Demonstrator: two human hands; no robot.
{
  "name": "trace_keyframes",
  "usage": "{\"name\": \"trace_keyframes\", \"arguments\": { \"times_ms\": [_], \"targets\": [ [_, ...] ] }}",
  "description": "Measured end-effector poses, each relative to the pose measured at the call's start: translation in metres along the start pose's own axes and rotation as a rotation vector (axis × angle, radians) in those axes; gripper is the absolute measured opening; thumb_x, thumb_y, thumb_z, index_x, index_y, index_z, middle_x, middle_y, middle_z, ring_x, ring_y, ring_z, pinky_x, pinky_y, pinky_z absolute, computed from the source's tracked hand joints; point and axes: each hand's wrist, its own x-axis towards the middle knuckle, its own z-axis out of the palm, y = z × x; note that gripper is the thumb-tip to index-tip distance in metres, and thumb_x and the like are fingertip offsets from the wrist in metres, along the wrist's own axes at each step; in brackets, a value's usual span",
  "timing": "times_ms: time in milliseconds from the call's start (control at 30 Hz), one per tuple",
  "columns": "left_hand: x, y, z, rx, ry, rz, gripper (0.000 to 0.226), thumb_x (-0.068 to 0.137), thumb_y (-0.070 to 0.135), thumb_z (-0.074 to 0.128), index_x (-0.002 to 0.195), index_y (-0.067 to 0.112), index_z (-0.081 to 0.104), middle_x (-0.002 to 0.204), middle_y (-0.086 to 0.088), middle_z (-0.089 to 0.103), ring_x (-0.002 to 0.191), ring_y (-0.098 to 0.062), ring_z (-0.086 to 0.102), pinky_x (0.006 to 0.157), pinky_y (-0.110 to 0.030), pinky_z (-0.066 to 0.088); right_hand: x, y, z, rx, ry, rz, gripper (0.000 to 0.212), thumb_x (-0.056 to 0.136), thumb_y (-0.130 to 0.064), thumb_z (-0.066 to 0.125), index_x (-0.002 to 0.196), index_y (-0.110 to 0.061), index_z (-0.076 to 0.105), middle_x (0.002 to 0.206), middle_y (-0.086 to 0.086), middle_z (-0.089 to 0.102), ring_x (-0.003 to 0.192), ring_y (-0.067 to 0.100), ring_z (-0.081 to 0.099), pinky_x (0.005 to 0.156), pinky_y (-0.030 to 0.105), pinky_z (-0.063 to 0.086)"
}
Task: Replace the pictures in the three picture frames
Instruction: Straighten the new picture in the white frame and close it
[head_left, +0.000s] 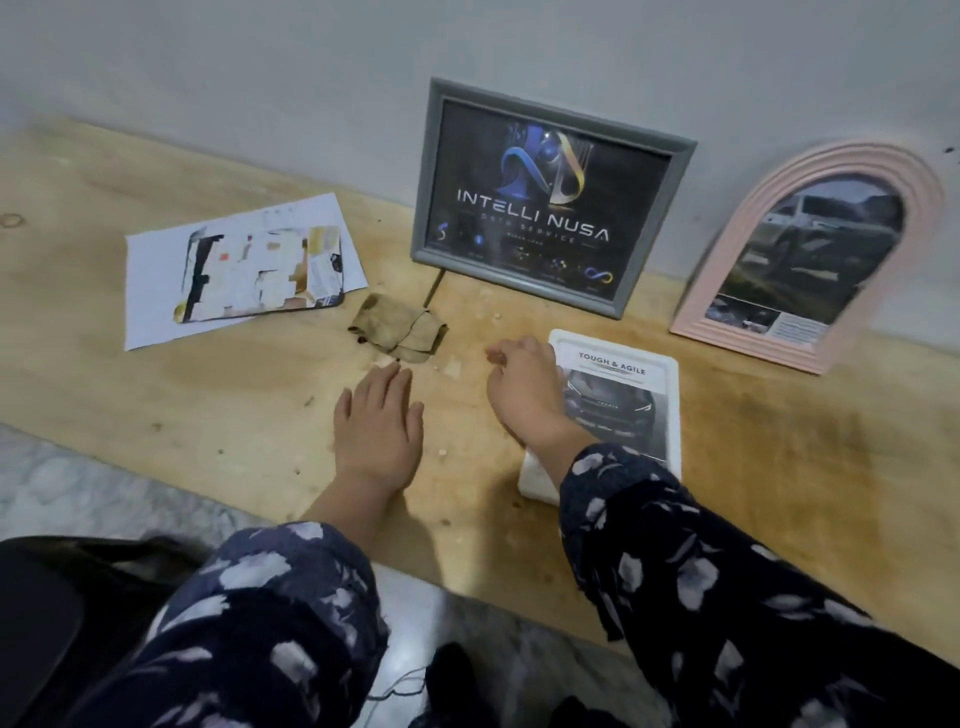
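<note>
Head view shows your right hand lying on the near-left part of the white picture frame, fingers curled loosely, gripping nothing that I can see. That frame lies flat on the tabletop, long axis running near to far, with a car print in it. Your left hand rests flat and open just left of it. Far along the wall stand the grey frame, holding a logo print, and the pink arched frame. Loose prints lie far left.
</note>
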Motion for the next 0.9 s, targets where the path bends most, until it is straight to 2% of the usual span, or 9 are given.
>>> {"name": "trace_keyframes", "arguments": {
  "times_ms": [100,300,467,600,700,767,833,900],
  "targets": [
    [-0.001,-0.007,0.006,0.021,0.064,0.039,0.058,0.094,0.045,0.020,0.140,0.021,0.045,0.149,0.002,0.040,0.140,-0.017,0.030,0.113,-0.041,0.018,0.023,-0.024,0.021,0.025,-0.004,-0.074,0.037,0.093,-0.018,0.045,0.128,-0.022,0.056,0.130,0.003,0.051,0.125,0.024,0.041,0.105,0.040,0.034],
    [0.000,-0.004,0.006,-0.003,0.078,0.034,0.053,0.094,0.042,0.026,0.138,0.020,0.046,0.147,0.003,0.041,0.141,-0.017,0.029,0.115,-0.041,0.019,0.062,-0.056,0.048,0.150,-0.008,-0.072,0.039,0.092,-0.021,0.049,0.131,-0.019,0.054,0.131,0.001,0.056,0.122,0.022,0.049,0.101,0.037,0.043],
    [0.005,0.000,0.005,-0.036,0.073,0.033,0.048,0.094,0.039,0.032,0.137,0.021,0.046,0.147,0.003,0.040,0.142,-0.016,0.026,0.115,-0.042,0.018,0.076,-0.064,0.055,0.290,-0.055,0.020,0.045,0.087,-0.014,0.056,0.131,-0.019,0.052,0.125,0.004,0.060,0.115,0.021,0.056,0.096,0.036,0.048],
    [0.005,0.000,0.006,-0.038,0.090,0.043,0.048,0.094,0.040,0.031,0.136,0.021,0.046,0.145,0.003,0.041,0.141,-0.016,0.027,0.115,-0.042,0.018,0.075,-0.064,0.048,0.345,-0.092,0.082,0.045,0.087,-0.013,0.054,0.132,-0.018,0.053,0.130,0.002,0.059,0.116,0.020,0.056,0.097,0.032,0.047],
    [0.005,0.002,0.006,-0.042,0.102,0.048,0.048,0.094,0.039,0.032,0.136,0.021,0.046,0.145,0.003,0.041,0.142,-0.016,0.026,0.115,-0.042,0.017,0.069,-0.059,0.033,0.528,-0.059,0.142,0.036,0.085,-0.020,0.057,0.121,-0.027,0.061,0.126,-0.005,0.060,0.110,0.016,0.057,0.097,0.034,0.047],
    [0.004,0.003,0.006,-0.040,0.092,0.051,0.048,0.095,0.039,0.032,0.137,0.022,0.045,0.147,0.003,0.040,0.142,-0.015,0.025,0.116,-0.041,0.015,0.061,-0.052,0.019,0.733,-0.019,0.223,0.021,0.081,-0.030,0.059,0.099,-0.038,0.064,0.111,-0.011,0.063,0.099,0.014,0.060,0.090,0.040,0.053],
    [0.004,0.001,0.005,-0.056,0.087,0.056,0.048,0.096,0.039,0.030,0.137,0.022,0.045,0.148,0.004,0.039,0.143,-0.015,0.024,0.117,-0.040,0.013,0.053,-0.043,0.000,0.864,0.035,0.282,0.009,0.082,-0.030,0.058,0.087,-0.035,0.063,0.096,-0.011,0.064,0.090,0.015,0.061,0.081,0.041,0.055],
    [0.002,0.002,0.002,-0.099,0.083,0.051,0.046,0.098,0.036,0.029,0.138,0.021,0.046,0.150,0.004,0.037,0.144,-0.015,0.022,0.118,-0.041,0.011,0.047,-0.030,-0.020,0.953,0.035,0.336,0.015,0.089,-0.020,0.051,0.083,-0.031,0.059,0.098,-0.006,0.061,0.092,0.018,0.057,0.074,0.036,0.054]
  ]
}}
